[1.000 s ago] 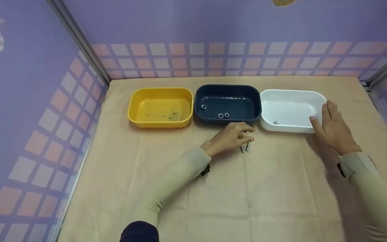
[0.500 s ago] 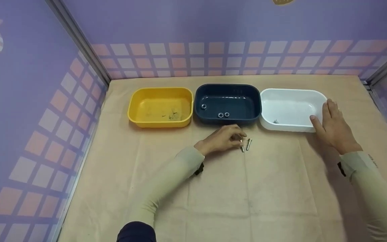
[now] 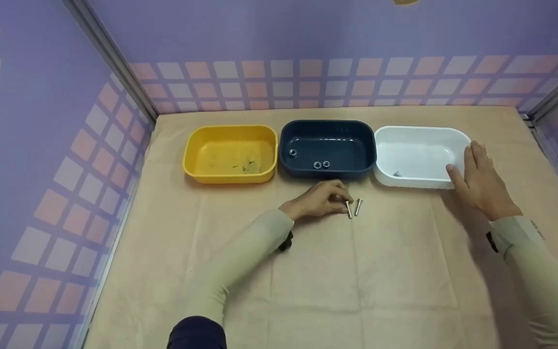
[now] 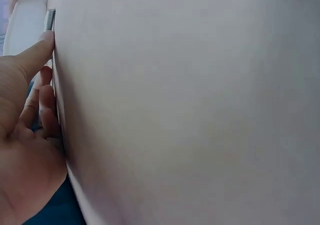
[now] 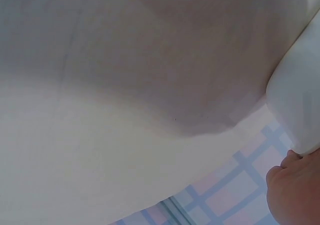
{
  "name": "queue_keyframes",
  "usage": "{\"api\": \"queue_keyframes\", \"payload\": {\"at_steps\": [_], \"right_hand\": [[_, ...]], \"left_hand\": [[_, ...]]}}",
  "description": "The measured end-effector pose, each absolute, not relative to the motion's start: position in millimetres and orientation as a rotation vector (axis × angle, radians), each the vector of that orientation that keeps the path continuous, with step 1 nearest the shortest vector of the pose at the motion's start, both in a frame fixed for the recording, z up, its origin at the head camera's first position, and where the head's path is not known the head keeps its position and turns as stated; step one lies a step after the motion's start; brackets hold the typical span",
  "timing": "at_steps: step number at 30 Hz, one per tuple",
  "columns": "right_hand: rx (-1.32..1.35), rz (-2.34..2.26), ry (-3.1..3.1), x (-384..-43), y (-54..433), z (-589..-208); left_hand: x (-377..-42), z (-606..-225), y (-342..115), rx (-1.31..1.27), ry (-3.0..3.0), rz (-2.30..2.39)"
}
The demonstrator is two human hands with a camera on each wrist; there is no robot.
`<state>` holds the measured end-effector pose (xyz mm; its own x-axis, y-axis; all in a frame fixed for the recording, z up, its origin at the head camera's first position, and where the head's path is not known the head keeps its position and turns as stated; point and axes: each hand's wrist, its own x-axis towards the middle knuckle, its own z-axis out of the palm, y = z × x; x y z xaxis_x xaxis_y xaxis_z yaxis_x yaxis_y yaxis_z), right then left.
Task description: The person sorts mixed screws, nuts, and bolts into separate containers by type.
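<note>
Two silver bolts lie on the cloth in front of the dark blue bin (image 3: 328, 173). My left hand (image 3: 315, 199) pinches the left bolt (image 3: 348, 210) near its upper end, between thumb and fingers. In the left wrist view, the bolt's threaded end (image 4: 50, 18) sticks out past the thumb. The right bolt (image 3: 359, 207) lies just beside it, untouched. My right hand (image 3: 486, 186) rests against the right end of the white bin (image 3: 412, 182), fingers straight along its outside and thumb at the front rim.
Three nuts (image 3: 317, 165) sit in the blue bin. The yellow bin (image 3: 230, 179) at left holds several tiny dark pieces (image 3: 249, 167). A small metal piece (image 3: 397, 174) lies in the white bin. The bins stand in a row before the purple wall (image 3: 308, 29).
My left hand has drawn back a little to the left and its fingers have closed on the left bolt, uncovering the right one. My right hand stays at the white bin.
</note>
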<state>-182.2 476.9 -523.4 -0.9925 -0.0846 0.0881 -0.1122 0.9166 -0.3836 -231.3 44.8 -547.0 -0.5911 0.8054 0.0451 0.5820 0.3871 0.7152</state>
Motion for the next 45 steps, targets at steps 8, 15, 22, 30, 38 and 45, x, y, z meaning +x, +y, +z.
{"api": "queue_keyframes", "payload": {"at_steps": [8,15,22,30,38,45], "right_hand": [[0.166,0.61,-3.004,-183.0,478.3,-521.3],[0.138,0.596,-3.028,-181.6,477.5,-520.2],[0.142,0.592,-3.024,-182.5,477.8,-521.0],[0.142,0.604,-3.024,-183.5,476.9,-521.3],[0.135,0.6,-3.022,-183.8,476.7,-520.9],[0.126,0.574,-3.031,-183.0,476.2,-523.8]], "left_hand": [[-235.6,-547.4,44.1,1.178,2.31,1.062],[-235.3,-549.1,43.9,1.205,2.312,1.009],[-234.6,-550.9,43.8,1.222,2.312,0.987],[-233.3,-548.4,41.7,1.255,2.315,0.925],[-234.0,-544.2,39.2,1.224,2.274,0.989],[-236.8,-540.7,40.0,1.182,2.266,1.072]]}}
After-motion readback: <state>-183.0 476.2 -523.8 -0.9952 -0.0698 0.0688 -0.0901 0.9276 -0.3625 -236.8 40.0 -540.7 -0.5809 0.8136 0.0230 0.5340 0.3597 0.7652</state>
